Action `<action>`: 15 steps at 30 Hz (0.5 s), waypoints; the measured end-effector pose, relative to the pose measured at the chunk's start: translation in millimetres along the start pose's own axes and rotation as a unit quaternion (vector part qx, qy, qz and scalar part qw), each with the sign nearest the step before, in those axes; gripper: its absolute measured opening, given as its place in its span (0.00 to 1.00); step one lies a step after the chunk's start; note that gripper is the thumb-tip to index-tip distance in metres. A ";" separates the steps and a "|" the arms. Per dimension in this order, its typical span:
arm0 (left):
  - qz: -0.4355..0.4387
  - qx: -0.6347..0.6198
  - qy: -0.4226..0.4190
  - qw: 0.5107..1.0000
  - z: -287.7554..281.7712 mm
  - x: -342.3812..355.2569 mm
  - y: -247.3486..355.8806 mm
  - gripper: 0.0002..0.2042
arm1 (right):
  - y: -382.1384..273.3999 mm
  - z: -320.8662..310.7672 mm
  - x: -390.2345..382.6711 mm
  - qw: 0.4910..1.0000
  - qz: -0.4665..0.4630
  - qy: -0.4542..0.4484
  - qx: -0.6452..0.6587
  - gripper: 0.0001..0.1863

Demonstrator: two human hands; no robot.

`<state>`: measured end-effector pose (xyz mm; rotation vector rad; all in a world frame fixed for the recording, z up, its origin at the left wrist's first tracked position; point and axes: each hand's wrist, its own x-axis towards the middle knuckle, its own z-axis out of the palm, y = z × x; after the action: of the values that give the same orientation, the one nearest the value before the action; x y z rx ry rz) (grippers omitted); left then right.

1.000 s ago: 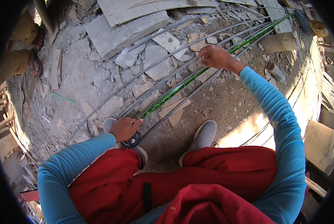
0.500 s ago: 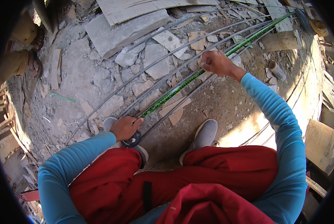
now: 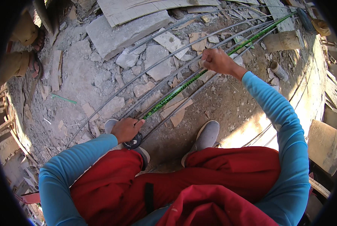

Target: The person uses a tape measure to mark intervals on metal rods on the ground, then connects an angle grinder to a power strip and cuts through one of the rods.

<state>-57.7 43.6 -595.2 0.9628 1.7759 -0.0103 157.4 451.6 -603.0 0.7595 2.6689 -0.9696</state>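
A green tape measure [image 3: 180, 87] runs pulled out from lower left to far upper right, along thin grey steel rods [image 3: 164, 64] lying over the rubble. At its near end, my left hand [image 3: 125, 130] is closed around the tape, with the dark round case [image 3: 134, 142] partly showing beneath. Farther along, my right hand [image 3: 218, 61] is closed in a pinch just above the tape. A small pale bit shows at its fingertips, too small to name. Whether these fingers touch the tape or a rod, I cannot tell.
Broken concrete and a large slab [image 3: 129, 32] lie beyond the rods, beside a white board [image 3: 149, 8]. Another person's sandalled foot [image 3: 35, 64] stands at the left. My grey shoe [image 3: 207, 135] is near the rods. A short pipe [image 3: 279, 71] lies at the right.
My right hand has shifted very slightly, its wrist a touch to the left. The left hand and the tape stay where they were.
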 end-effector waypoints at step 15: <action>0.003 0.018 0.010 1.000 2.1 -3.0 1.3 0.30 | -6.1 -9.8 0.5 0.996 0.011 -0.080 -0.026 0.11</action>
<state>-54.9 41.8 -593.2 0.9987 1.7961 -0.0294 153.6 454.1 -592.4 0.6700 2.5328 -0.9097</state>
